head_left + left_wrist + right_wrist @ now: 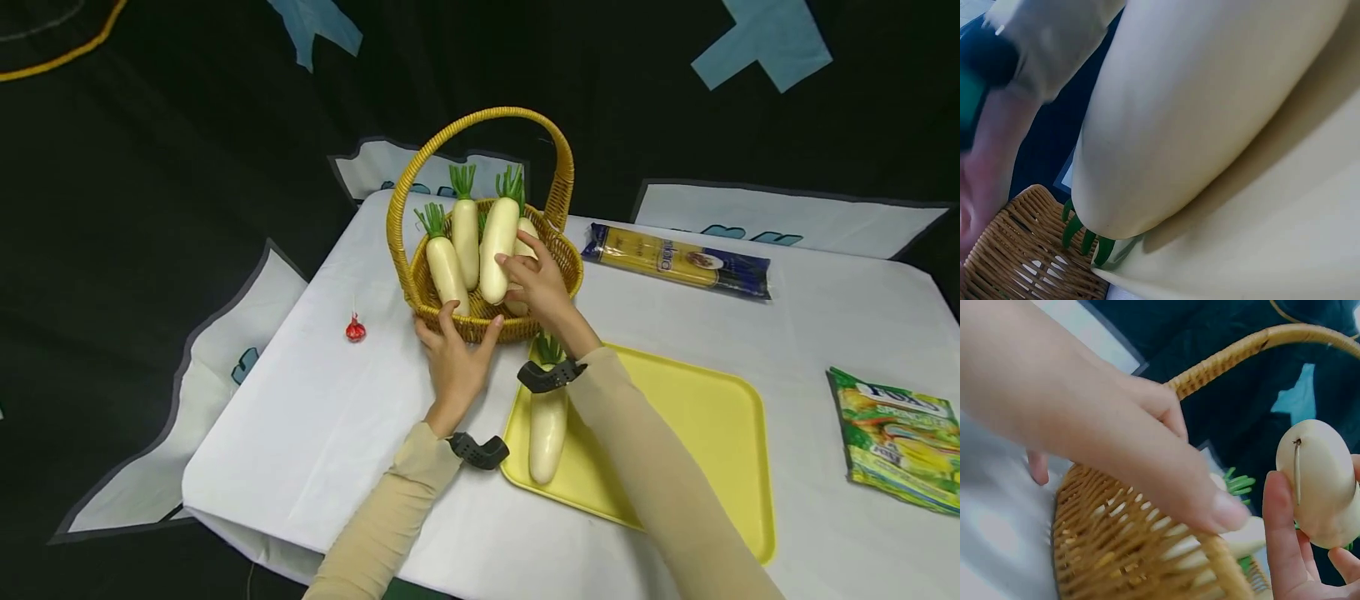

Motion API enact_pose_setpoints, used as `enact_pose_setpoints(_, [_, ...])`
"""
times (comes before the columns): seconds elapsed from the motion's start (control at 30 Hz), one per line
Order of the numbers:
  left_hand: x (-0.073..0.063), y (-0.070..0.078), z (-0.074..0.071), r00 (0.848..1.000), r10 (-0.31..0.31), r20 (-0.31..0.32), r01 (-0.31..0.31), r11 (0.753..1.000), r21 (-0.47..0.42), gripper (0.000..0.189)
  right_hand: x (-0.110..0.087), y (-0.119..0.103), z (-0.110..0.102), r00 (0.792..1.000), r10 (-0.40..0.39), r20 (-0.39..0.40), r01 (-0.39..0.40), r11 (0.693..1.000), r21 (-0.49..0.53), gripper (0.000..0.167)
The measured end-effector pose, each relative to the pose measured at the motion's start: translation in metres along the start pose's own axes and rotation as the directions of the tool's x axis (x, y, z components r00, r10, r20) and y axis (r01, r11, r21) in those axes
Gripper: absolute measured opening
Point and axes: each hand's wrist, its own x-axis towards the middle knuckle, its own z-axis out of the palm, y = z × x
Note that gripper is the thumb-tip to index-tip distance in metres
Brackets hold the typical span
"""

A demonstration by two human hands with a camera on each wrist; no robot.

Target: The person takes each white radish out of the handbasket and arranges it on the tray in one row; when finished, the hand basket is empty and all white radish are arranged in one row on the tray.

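In the head view a brown wicker basket [564,262] with a tall arched handle holds several white radishes [446,271] with green tops. My right hand [542,283] pinches one white radish [497,250] between thumb and fingers, over the basket's right half; its rounded end also shows in the right wrist view. At the basket's front, my left hand [456,362] grips the rim with thumb and fingertips. Another white radish [547,437] lies on a yellow tray [693,433] below my right wrist, and fills much of the left wrist view.
A pack of spaghetti [667,260] lies behind the tray. Far right is a green and yellow candy bag [900,442]. One small red wrapped sweet [356,329] lies left of the basket. White cloth covers the table [300,433], with dark fabric behind it.
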Motion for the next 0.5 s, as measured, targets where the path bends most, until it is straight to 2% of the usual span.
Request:
enact_pose_setpoints(0.1, [0.000,0.000,0.001,1.000,0.001,-0.004,-0.001,1.000,0.000,0.074,-0.017,-0.008,-0.011,0.999,-0.020,0.034,0.020,1.000,-0.020,0.060])
enact_pose_setpoints(0.23, [0.000,0.001,0.002,1.000,0.001,0.010,-0.001,1.000,-0.001,0.075,-0.050,-0.021,-0.032,0.997,-0.028,0.067,0.037,0.991,-0.132,0.062])
enact_pose_setpoints(0.33, [-0.001,0.001,0.003,1.000,-0.004,0.024,0.004,1.000,-0.008,0.076,-0.078,-0.025,-0.051,0.997,0.022,0.074,-0.004,0.974,-0.227,0.063])
enact_pose_setpoints(0.5, [0.000,0.001,0.003,1.000,-0.005,0.020,0.005,1.000,-0.015,0.075,-0.122,-0.017,-0.075,0.982,0.175,0.065,-0.144,0.931,-0.336,0.067])
